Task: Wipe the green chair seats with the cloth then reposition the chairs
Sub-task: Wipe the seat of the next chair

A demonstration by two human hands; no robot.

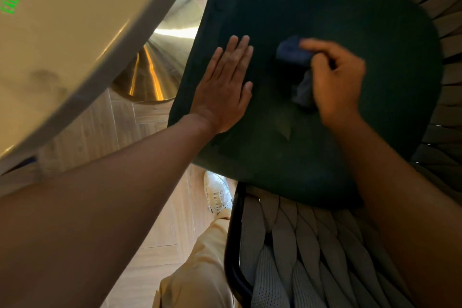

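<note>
Green seat cushion (325,20) under wipe, chair beside the round table (62,32). Right hand (337,80) clenched round a bunched blue cloth (293,54), cloth pressed on mid-seat. Left hand (225,87) flat, fingers straight, bracing the seat just left of the cloth. Judgement: keep the brace down; run overlapping strokes outward from the grip toward the woven backrest (312,245) edge; unbunch cloth for wider contact.
</note>
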